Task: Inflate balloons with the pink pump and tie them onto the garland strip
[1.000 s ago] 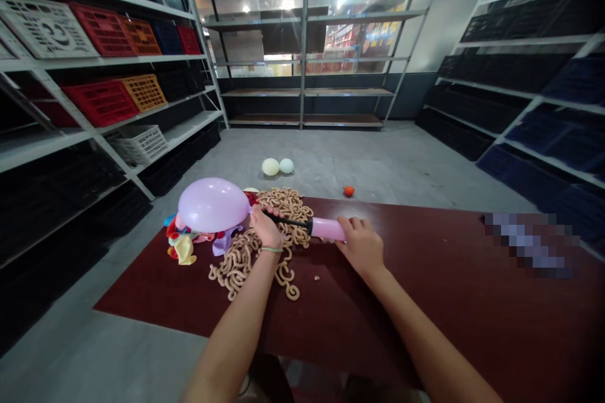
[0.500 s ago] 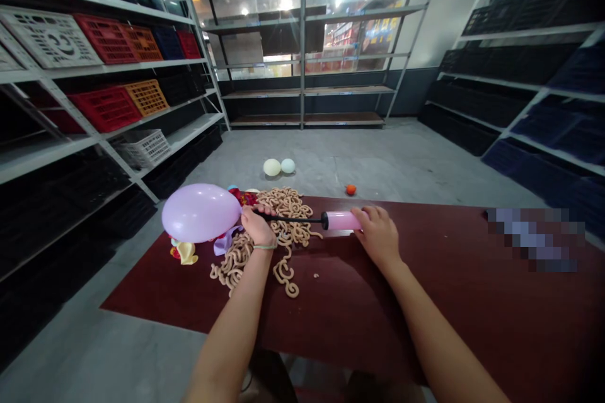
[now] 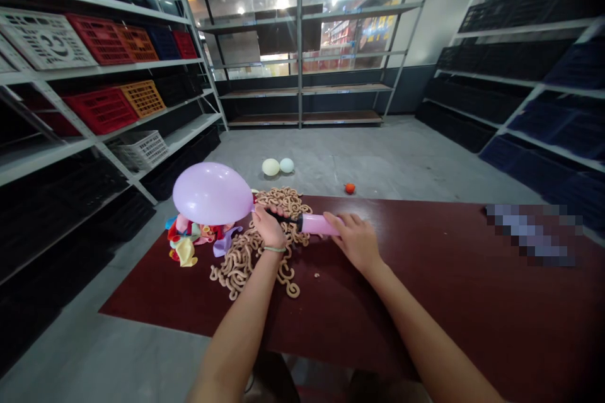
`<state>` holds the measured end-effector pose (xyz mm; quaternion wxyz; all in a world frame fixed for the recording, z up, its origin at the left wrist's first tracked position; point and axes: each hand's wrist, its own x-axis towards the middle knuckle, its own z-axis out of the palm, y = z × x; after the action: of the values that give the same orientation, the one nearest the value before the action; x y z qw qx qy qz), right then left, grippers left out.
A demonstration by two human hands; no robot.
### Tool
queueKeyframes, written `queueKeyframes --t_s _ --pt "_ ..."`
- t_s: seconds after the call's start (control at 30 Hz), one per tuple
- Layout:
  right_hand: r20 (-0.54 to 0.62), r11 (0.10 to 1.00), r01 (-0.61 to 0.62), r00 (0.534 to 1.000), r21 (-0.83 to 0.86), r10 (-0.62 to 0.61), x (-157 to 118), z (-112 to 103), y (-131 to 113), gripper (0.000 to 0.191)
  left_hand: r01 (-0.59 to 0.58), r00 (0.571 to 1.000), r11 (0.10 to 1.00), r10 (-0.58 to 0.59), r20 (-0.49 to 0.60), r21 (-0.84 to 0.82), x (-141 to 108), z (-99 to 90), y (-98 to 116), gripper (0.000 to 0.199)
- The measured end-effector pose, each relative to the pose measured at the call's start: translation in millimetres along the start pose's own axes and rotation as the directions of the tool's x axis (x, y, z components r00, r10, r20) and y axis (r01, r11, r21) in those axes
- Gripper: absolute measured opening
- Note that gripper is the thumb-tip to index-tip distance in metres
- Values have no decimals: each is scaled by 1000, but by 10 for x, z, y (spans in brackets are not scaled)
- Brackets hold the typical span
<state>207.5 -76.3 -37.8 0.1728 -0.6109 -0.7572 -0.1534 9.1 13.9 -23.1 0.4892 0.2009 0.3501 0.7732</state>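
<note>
A lilac inflated balloon (image 3: 212, 193) sits on the end of a pink hand pump (image 3: 317, 224), raised above the table. My left hand (image 3: 269, 228) grips the balloon's neck around the pump's black nozzle (image 3: 283, 217). My right hand (image 3: 354, 240) wraps its fingers over the pink barrel's far end. Under my left hand lies a tangled heap of tan twisted balloons (image 3: 246, 258). A pile of deflated multicoloured balloons (image 3: 186, 242) lies just left of it, partly under the lilac balloon.
The dark red table top (image 3: 425, 283) spreads to the right, with a pixelated patch (image 3: 532, 234) at its far side. Two pale balloons (image 3: 278, 166) and a small orange balloon (image 3: 350, 188) lie on the floor beyond. Shelves with crates (image 3: 101, 110) line the left.
The pink pump barrel has slid left towards my left hand, pushed by my right hand. The lilac balloon has risen and moved slightly right compared with half a second ago.
</note>
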Motion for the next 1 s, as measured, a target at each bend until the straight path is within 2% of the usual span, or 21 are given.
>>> queueKeyframes --t_s 0.1,0.2,0.27,0.33,0.47,0.53,0.6,0.67,0.83,0.93,1.0 --pt "-83 992 -104 992 -71 98 -22 0 298 48 -29 999 999 29 -29 -15 82 -11 90 14" --pt "-123 984 -158 981 -76 148 -46 16 432 45 -55 996 998 52 -74 -40 144 -43 149 15" --pt "-121 983 -175 978 -53 168 -54 30 371 45 -65 993 996 59 -104 -64 151 -59 152 15" --pt "-81 986 -165 983 -20 163 -60 43 205 47 -64 992 996 56 -113 -64 119 -59 123 15" --pt "30 995 -64 998 71 62 -62 54 -184 53 -21 997 1000 20 -77 -11 -10 -21 16 16" --pt "44 996 -13 999 91 9 -49 50 -264 53 3 999 1000 -3 -54 0 -46 -3 -12 17" --pt "37 996 36 999 76 -39 -27 40 -219 53 -4 1000 1000 4 -31 0 -33 4 2 16" --pt "23 997 64 998 41 -65 -7 30 -71 51 -41 999 999 40 -23 -11 20 1 57 17" --pt "-40 999 -41 998 -21 40 -13 29 320 44 -119 990 990 113 -86 -70 162 -21 257 20" --pt "-21 996 -86 996 -15 86 -35 33 283 44 -112 984 989 97 -146 -100 169 -24 311 18" --pt "29 999 -48 998 8 48 -45 33 135 47 -101 986 990 86 -146 -99 132 -16 289 19"
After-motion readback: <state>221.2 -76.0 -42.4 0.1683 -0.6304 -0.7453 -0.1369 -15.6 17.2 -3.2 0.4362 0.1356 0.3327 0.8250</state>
